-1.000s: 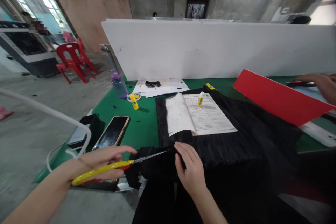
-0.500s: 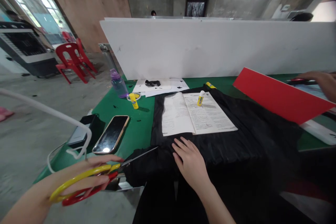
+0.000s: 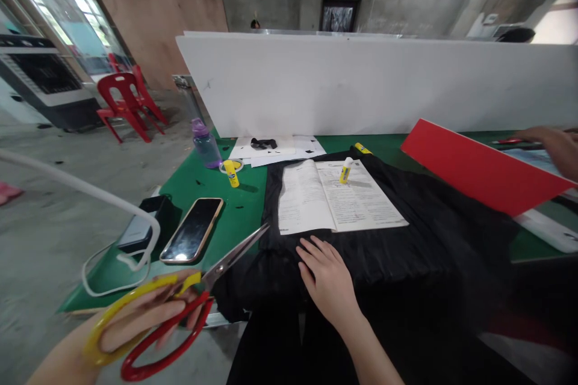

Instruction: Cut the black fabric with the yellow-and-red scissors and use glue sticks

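Note:
A pair of scissors [image 3: 221,266] with one yellow and one red handle is in my left hand [image 3: 153,313], fingers through the loops. Its blades point up and to the right, nearly together, over the edge of a black cloth [image 3: 383,252]. My right hand [image 3: 327,280] lies flat on that cloth with the fingers spread. Just beyond it an open booklet [image 3: 307,198] of printed pages rests on the cloth. On the right page stands a glue stick [image 3: 345,170] with a white cap.
Left on the green table [image 3: 244,216] are a phone [image 3: 192,230], a yellow glue stick [image 3: 232,174], a tape roll [image 3: 238,165] and a purple bottle [image 3: 206,147]. A white board [image 3: 338,84] walls the back. At right, another person's hand [image 3: 553,144] is behind a red board [image 3: 478,168].
My left hand has turned the scissors so the blades tilt higher, off the cloth's near part, and the handles have spread a little. My right hand has stayed in place.

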The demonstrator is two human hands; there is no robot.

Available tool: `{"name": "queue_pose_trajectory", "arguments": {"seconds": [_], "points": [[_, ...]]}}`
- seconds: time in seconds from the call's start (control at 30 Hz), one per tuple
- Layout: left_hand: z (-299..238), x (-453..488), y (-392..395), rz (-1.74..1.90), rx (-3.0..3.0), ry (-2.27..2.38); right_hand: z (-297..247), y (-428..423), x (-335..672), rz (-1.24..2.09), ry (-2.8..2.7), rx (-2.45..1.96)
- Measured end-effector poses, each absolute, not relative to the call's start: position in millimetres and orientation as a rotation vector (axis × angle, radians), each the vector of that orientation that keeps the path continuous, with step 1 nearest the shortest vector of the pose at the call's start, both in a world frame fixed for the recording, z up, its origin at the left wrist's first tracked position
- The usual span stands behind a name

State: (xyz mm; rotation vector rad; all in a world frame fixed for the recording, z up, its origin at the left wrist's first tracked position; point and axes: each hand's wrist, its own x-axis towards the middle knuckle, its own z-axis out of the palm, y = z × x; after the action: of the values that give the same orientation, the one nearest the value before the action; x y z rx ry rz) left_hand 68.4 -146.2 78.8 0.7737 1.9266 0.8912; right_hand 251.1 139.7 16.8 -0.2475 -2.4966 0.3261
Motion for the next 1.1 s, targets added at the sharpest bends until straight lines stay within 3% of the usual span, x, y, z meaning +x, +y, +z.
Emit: {"name": "queue_pose_trajectory", "arguments": {"seconds": [0.4, 0.87, 1.1], "points": [[78.4, 130.5, -36.6, 1.457, 0.725, 1.836, 29.1, 132.8, 260.1, 0.631, -2.316, -0.313], [47.7, 180.7, 1.8, 1.961, 0.539, 1.639, 49.8, 101.3, 265.4, 1.955, -1.835, -0.621], [26.8, 179.0, 11.2, 1.996, 0.46, 1.44, 40.9, 94.6, 259.8, 2.246, -1.282, -0.726]]}}
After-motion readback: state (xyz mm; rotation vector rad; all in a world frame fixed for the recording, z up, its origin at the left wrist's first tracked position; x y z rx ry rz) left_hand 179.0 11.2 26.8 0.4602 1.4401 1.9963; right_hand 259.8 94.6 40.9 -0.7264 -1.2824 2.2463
